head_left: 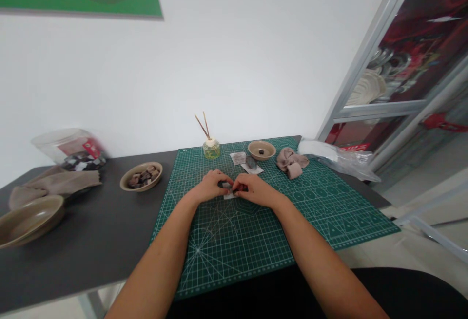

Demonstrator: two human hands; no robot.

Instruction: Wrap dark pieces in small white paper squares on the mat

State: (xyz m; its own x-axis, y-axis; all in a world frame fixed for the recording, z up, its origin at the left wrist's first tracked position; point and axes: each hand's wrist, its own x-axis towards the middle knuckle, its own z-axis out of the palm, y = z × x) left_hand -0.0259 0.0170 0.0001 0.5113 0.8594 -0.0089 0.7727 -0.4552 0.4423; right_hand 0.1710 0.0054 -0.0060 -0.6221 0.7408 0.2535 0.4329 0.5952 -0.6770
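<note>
My left hand (213, 187) and my right hand (257, 189) meet over the green cutting mat (263, 241), fingertips almost touching. Between them lies a small white paper piece (228, 196), partly covered by the fingers. The fingers of both hands are curled in a pinch at this paper; what small thing they grip there is too hidden to name. Just beyond are a printed paper square (238, 158) and another paper (258, 170) with a dark grey flat piece (251, 162) on it. Behind these stands a beige bowl (252, 153) with a small dark piece inside.
A reed diffuser (211, 149) stands at the mat's back. To the right lie a crumpled brown cloth (287, 158) and a plastic bag (329, 156). Leftward are a bowl (126, 186) of brown chunks, a clear jar (62, 139), another cloth (73, 183) and an empty bowl (32, 216).
</note>
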